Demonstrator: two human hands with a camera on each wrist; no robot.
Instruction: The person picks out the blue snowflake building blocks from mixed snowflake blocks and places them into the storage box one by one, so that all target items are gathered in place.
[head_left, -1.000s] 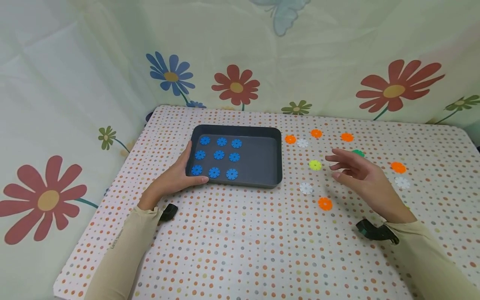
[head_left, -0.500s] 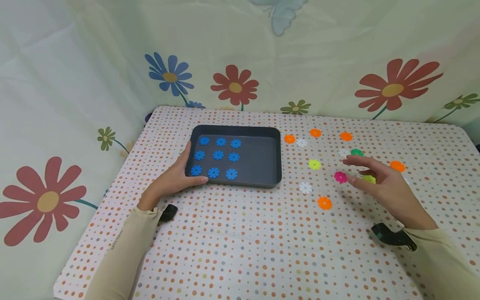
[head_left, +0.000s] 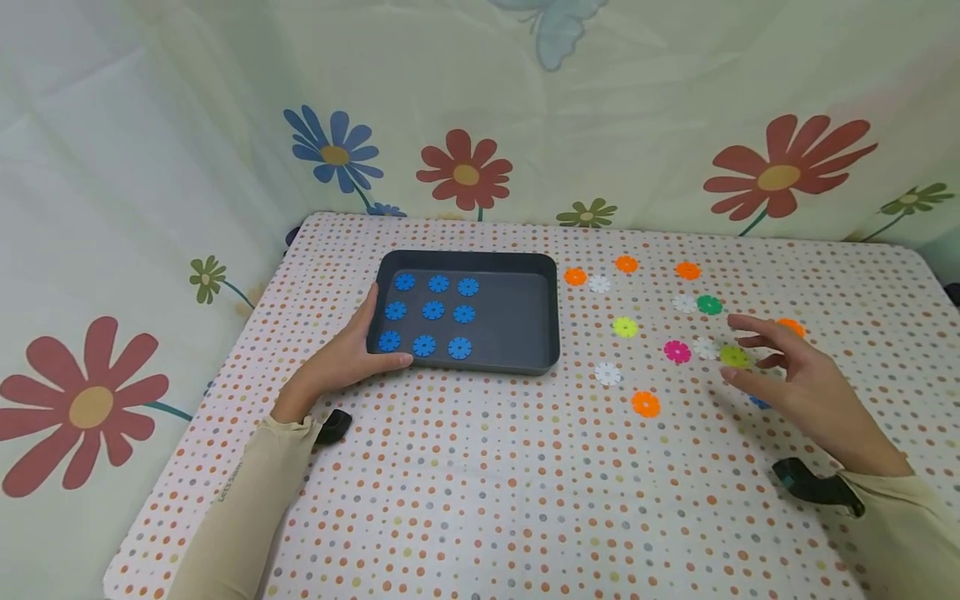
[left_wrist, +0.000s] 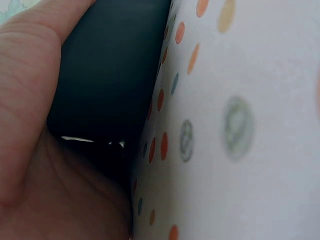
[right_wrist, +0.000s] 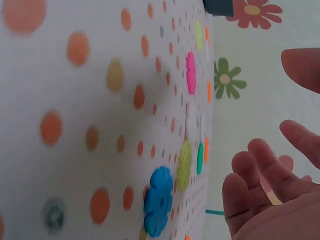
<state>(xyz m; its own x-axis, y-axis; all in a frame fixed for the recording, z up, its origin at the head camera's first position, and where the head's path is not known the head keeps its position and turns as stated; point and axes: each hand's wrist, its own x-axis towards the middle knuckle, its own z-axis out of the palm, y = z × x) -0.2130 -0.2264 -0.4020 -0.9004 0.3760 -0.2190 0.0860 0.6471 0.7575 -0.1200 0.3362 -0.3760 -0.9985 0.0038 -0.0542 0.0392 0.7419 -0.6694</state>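
A dark grey baking pan sits on the table with several blue notched discs laid in rows in its left part. My left hand rests against its near left corner, thumb along the near wall and fingers along the left side. In the left wrist view the thumb lies against the pan's dark wall. Above the right-hand discs hovers my right hand, fingers spread and bent, holding nothing. Beneath it lies a blue disc, mostly hidden by the hand in the head view; a yellow-green disc is beside the fingertips.
Scattered right of the pan are a pink disc, a green disc, a yellow disc, several orange discs and several white discs. A flowered curtain hangs behind the dotted tablecloth.
My right hand has moved rightward over the discs, uncovering the pink, white, green and yellow-green ones. My left hand stays at the pan, whose discs look unchanged.
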